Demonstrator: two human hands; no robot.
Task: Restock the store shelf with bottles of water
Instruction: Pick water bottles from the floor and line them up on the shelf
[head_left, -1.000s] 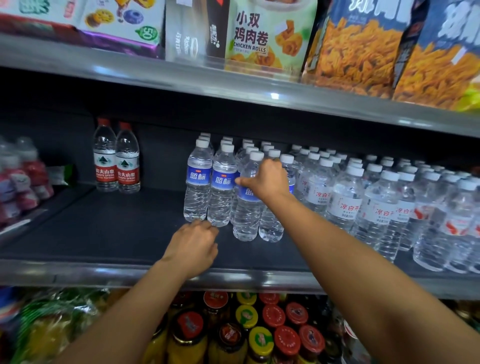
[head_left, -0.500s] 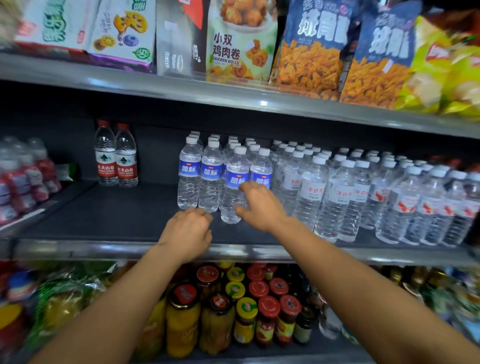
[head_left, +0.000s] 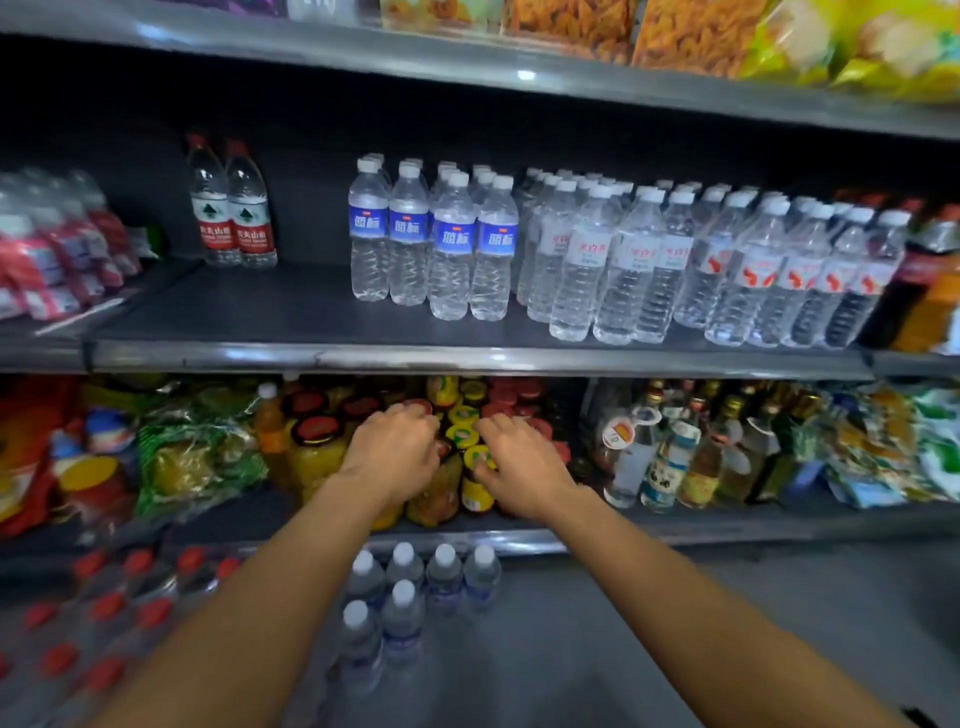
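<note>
We've pulled both hands off the shelf (head_left: 467, 358): left hand (head_left: 392, 457) and right hand (head_left: 519, 467) now empty, fingers loose, in front of the jars (head_left: 311, 441) below. The blue-label bottles (head_left: 452, 249) at 12 o'clock stand untouched. View dropped; floor bottles (head_left: 405, 597) at 6 o'clock now show.

Blue-label bottles (head_left: 434, 244) stand on the shelf (head_left: 218, 317), between the red-label pair (head_left: 232, 208) at left and white-label rows (head_left: 675, 260) at right.

Grey metal shelving (head_left: 467, 358) is spanning the full width, its back panel (head_left: 311, 171) lying dark. A ceiling light is reflecting as a bright spot on the upper shelf edge (head_left: 525, 75). Grey floor (head_left: 675, 623) is showing below, smooth and unmarked.
</note>
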